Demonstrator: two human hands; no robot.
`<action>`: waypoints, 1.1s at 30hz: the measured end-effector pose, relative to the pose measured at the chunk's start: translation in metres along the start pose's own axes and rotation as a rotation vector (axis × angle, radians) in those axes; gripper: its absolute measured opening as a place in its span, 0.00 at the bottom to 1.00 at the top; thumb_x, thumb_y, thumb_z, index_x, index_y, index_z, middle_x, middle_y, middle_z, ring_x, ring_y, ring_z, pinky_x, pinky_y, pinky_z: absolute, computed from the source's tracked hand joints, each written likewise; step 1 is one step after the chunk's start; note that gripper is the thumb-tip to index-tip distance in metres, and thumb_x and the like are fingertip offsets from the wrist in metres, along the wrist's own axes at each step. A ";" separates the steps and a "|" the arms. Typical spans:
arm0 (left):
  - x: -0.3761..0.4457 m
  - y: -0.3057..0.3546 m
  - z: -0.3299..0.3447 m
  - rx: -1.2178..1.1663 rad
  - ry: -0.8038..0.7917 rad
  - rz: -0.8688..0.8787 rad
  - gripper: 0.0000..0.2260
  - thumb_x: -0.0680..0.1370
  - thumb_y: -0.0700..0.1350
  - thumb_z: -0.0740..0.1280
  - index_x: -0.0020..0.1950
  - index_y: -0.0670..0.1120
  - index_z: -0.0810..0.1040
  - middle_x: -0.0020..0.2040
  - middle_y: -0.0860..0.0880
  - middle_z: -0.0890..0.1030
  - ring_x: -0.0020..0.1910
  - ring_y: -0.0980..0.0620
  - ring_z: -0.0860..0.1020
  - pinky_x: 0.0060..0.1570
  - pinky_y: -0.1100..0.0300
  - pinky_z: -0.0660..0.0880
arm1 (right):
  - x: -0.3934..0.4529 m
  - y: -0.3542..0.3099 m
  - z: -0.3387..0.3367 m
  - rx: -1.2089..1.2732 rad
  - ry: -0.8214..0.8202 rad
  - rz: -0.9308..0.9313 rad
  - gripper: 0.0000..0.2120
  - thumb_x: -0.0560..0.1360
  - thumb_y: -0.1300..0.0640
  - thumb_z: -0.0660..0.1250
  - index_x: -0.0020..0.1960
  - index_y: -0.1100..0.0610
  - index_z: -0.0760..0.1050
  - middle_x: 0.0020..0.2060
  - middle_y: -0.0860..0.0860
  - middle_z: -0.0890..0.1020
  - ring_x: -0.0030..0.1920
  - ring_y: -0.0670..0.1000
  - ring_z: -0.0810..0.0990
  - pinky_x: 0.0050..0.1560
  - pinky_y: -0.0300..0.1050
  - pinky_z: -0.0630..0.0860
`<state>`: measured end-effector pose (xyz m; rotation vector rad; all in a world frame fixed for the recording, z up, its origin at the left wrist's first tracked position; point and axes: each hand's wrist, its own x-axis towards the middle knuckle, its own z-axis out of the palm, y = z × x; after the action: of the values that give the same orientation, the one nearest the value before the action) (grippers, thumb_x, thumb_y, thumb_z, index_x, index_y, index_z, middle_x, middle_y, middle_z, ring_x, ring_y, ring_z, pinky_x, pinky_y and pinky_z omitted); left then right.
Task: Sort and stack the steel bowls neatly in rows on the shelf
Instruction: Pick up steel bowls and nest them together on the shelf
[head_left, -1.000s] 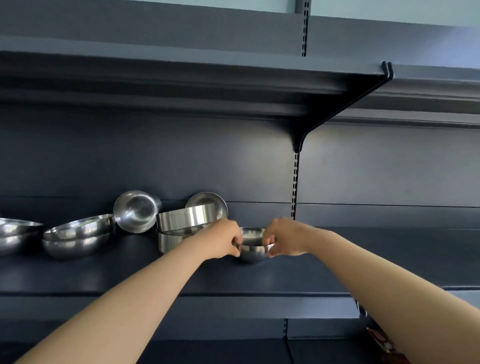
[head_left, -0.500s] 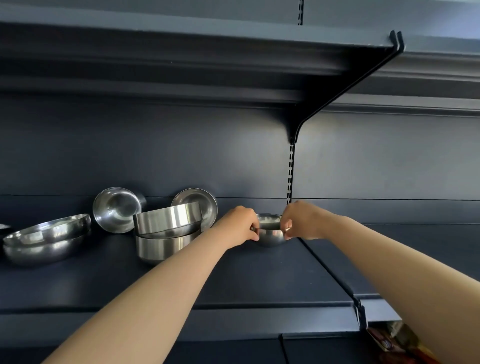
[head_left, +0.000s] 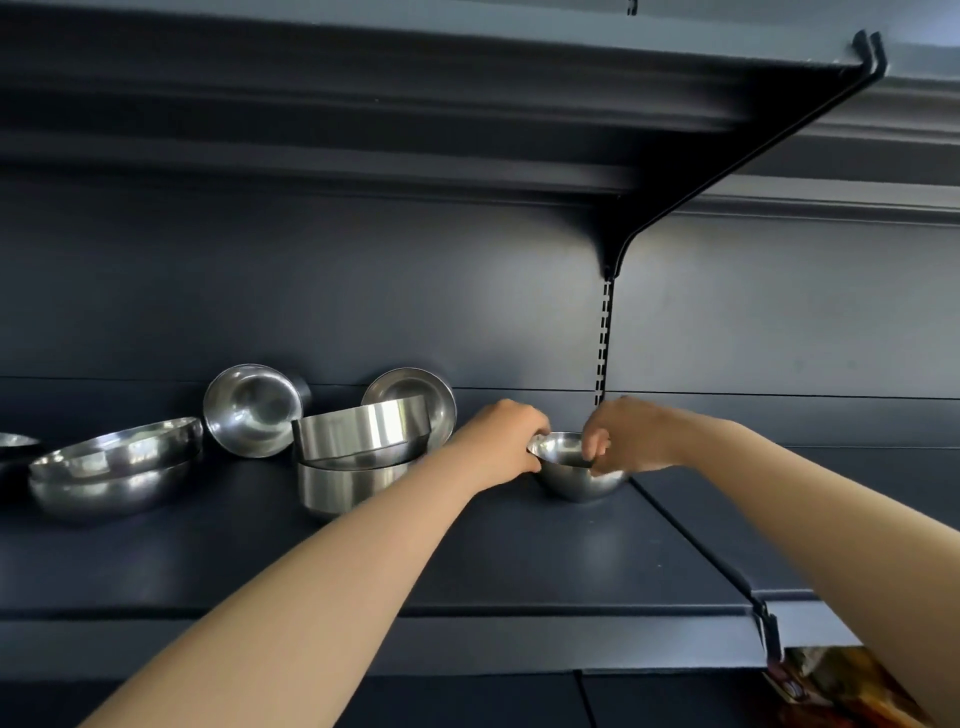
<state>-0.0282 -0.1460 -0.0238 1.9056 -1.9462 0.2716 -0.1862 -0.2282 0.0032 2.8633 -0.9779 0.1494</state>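
A small round steel bowl (head_left: 576, 475) stands upright on the dark shelf (head_left: 519, 561), near the back, close to the shelf's right end. My left hand (head_left: 501, 447) grips its left rim and my right hand (head_left: 626, 439) pinches its right rim with curled fingers. To the left, two straight-sided steel bowls (head_left: 358, 457) sit nested, the upper one tilted. Behind them, one bowl (head_left: 413, 400) leans on edge against the back panel, and another tipped bowl (head_left: 249, 410) faces me. Two wide shallow bowls (head_left: 114, 473) lie stacked at the far left.
An upper shelf with a black bracket (head_left: 727, 171) overhangs the work area. A slotted upright (head_left: 602, 343) runs down the back panel just behind the held bowl. The adjoining shelf section (head_left: 831, 493) lies to the right. A printed package (head_left: 841, 686) shows at the lower right.
The view has shifted so the bowls sit further right and lower in frame. Both hands stay on the small bowl, which now sits closer to the shelf's right end.
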 end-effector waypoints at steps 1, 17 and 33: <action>-0.006 -0.007 -0.013 -0.001 0.031 0.005 0.15 0.72 0.44 0.72 0.59 0.46 0.78 0.56 0.46 0.80 0.53 0.47 0.77 0.47 0.60 0.71 | 0.002 -0.009 -0.005 0.023 0.050 -0.010 0.07 0.71 0.54 0.68 0.48 0.52 0.81 0.49 0.47 0.82 0.51 0.49 0.79 0.51 0.41 0.74; -0.123 -0.146 -0.125 -0.052 -0.011 -0.101 0.25 0.67 0.51 0.76 0.62 0.51 0.76 0.57 0.54 0.79 0.56 0.55 0.75 0.54 0.62 0.69 | 0.034 -0.188 -0.039 0.194 0.209 -0.161 0.21 0.71 0.55 0.70 0.63 0.50 0.73 0.49 0.44 0.72 0.45 0.47 0.70 0.44 0.38 0.65; -0.116 -0.154 -0.131 0.091 -0.103 0.093 0.04 0.73 0.46 0.71 0.45 0.46 0.81 0.35 0.56 0.71 0.47 0.50 0.70 0.44 0.57 0.69 | 0.039 -0.196 -0.035 0.096 0.124 -0.086 0.06 0.70 0.52 0.72 0.42 0.49 0.75 0.40 0.43 0.74 0.44 0.47 0.73 0.44 0.39 0.67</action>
<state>0.1422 0.0053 0.0256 1.9233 -2.1270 0.2991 -0.0373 -0.0928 0.0285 2.9340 -0.8459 0.3707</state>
